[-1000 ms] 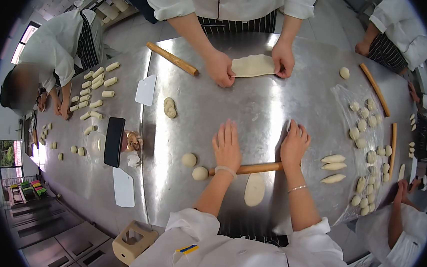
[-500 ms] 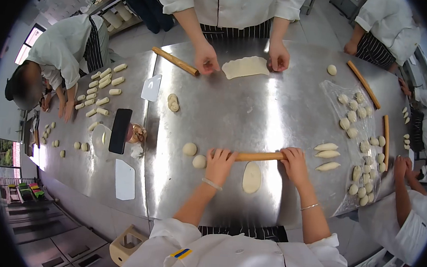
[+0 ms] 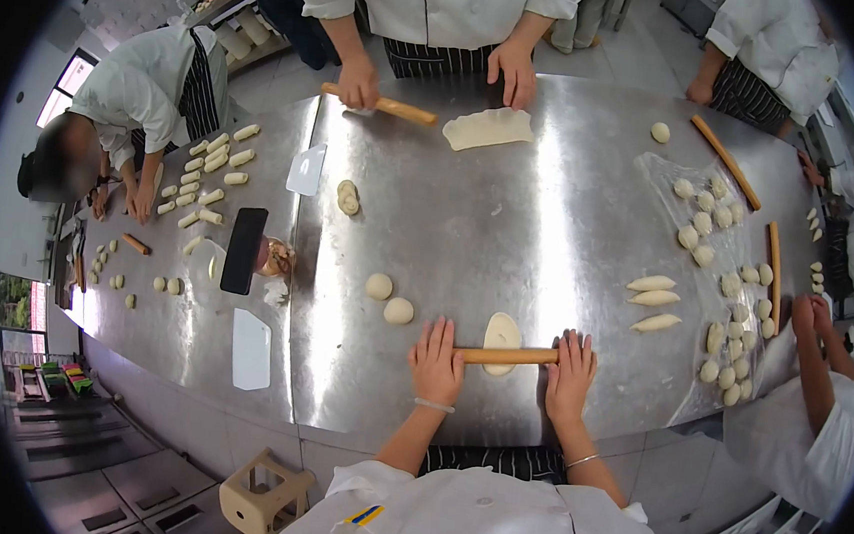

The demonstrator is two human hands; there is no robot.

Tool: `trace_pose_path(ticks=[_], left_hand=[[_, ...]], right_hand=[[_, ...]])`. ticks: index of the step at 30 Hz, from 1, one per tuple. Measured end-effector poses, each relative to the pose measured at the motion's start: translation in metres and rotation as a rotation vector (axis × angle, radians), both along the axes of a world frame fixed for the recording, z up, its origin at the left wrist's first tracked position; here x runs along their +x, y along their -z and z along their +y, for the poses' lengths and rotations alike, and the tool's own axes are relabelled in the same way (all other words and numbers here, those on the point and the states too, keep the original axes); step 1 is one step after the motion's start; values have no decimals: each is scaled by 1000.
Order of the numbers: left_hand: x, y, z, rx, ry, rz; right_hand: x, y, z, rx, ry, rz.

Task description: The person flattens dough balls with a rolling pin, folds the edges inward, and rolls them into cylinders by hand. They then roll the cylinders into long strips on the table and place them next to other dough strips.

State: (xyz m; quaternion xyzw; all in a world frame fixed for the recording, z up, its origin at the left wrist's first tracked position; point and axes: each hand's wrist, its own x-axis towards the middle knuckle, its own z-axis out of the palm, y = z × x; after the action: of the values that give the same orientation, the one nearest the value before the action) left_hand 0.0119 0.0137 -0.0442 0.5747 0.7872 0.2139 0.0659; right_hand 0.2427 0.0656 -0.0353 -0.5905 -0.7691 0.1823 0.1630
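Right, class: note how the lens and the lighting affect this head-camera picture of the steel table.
Head view: the fisheye lens bows the edges of the steel table and leaves black corners; a bright glare band runs down the table's middle toward the rolling pin; the dough under the pin is sharp, not blurred.

I see the light wooden rolling pin [image 3: 507,355] has come back toward the body. Half a second ago it lay beyond the far tip of the small pale oval of dough [image 3: 502,328]; now it crosses the oval's near part. My left hand [image 3: 437,361] and right hand [image 3: 569,377] came back with it, and their fingers now lie flat over the pin's ends. Across the steel table, the person opposite has let go of the wide flat dough sheet [image 3: 488,128]. One of their hands [image 3: 358,83] now rests on the second wooden rolling pin [image 3: 389,106].
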Motion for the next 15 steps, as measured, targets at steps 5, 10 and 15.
trace_pose_path(ticks=[5,10,15], left_hand=[[-9,-11,44,-78,44,161],[-24,-18,97,-147,83,233],[-40,-18,153,-108,45,160]], right_hand=[[-24,3,26,44,77,-123],[-44,-7,84,68,60,-300],[-63,-6,146,78,45,-350]])
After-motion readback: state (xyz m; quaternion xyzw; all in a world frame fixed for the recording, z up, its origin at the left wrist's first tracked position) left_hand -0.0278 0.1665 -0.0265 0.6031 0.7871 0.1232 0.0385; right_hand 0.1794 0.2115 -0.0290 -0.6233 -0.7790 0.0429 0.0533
